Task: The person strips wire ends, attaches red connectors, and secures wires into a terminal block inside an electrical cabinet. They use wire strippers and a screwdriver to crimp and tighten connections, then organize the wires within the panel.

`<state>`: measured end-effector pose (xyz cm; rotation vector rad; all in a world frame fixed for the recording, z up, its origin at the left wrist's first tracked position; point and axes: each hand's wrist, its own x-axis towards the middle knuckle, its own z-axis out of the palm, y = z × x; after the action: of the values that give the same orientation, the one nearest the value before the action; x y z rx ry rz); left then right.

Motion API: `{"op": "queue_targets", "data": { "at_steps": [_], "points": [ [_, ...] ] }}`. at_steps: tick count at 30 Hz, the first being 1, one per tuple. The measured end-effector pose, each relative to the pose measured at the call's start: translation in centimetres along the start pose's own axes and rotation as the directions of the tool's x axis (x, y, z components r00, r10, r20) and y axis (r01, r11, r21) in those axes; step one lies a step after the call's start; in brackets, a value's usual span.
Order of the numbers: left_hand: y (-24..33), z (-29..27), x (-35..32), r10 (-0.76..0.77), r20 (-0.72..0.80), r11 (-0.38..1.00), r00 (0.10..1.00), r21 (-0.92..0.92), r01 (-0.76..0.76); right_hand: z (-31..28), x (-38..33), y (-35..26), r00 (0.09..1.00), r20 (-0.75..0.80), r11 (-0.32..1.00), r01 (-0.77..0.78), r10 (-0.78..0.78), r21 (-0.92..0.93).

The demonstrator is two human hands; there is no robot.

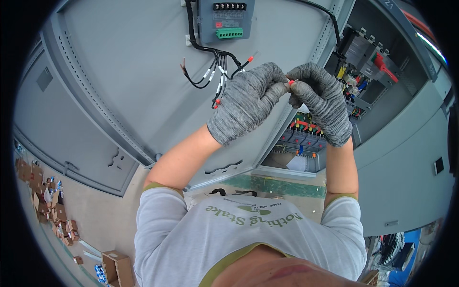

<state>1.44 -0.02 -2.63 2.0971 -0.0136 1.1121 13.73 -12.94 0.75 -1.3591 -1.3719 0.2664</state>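
Observation:
My left hand [249, 103], in a grey knit glove, is closed in a pinch, its fingertips meeting those of my gloved right hand [325, 103]. A small wire terminal with a red sleeve [291, 82] shows between the two thumbs, pinched from both sides; the wire behind it is hidden by the gloves. Left of my hands, a bundle of black wires [217, 52] with white marker sleeves fans out from a harness. One loose end carries a red-sleeved terminal [250, 59], and another shows bare copper strands [183, 64]. Above hangs a grey device [206, 21] with a green terminal block [229, 33].
The grey cabinet door [134, 57] bearing the device stands in front of me. To the right, an open cabinet holds breakers [306, 138] and a red-handled switch [382, 64]. Cardboard boxes [117, 270] lie on the floor at lower left.

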Motion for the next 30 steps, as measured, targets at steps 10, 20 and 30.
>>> {"op": "queue_targets", "data": {
  "at_steps": [10,20,30],
  "points": [
    [-0.4,0.3,-0.1,-0.041,0.006,0.999,0.999,0.032,0.041,-0.3,0.2,0.6,0.994,0.073,0.996,-0.073,0.077,-0.057],
    [-0.7,-0.6,0.2,0.123,0.129,0.977,0.984,0.16,-0.143,-0.5,0.2,1.0,0.991,0.103,0.997,-0.079,0.081,-0.022],
    [-0.4,-0.4,0.1,-0.119,0.083,0.99,0.989,-0.059,0.124,-2.3,0.7,0.8,0.982,0.18,0.993,-0.077,0.06,0.085]
  ]
}}
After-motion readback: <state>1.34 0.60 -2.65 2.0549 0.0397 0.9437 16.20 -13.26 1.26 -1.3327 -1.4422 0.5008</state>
